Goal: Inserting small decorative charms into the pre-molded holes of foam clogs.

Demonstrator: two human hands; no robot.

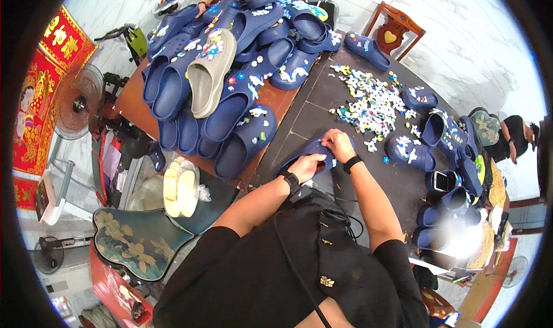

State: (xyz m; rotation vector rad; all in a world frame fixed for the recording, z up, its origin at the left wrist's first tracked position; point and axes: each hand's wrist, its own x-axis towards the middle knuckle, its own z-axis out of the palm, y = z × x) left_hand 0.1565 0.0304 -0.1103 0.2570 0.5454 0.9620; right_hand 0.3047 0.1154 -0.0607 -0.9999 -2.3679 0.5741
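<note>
A dark blue clog lies on the dark table right in front of me. My left hand grips its near side. My right hand presses with closed fingers on its top, near the strap. Both wrists wear black bands. A scatter of small colourful shoe charms lies just beyond my right hand.
A big heap of dark blue clogs with charms, one grey clog on top, fills the table's far left. More blue clogs sit at the right. A red chair stands beyond; another person sits at the right.
</note>
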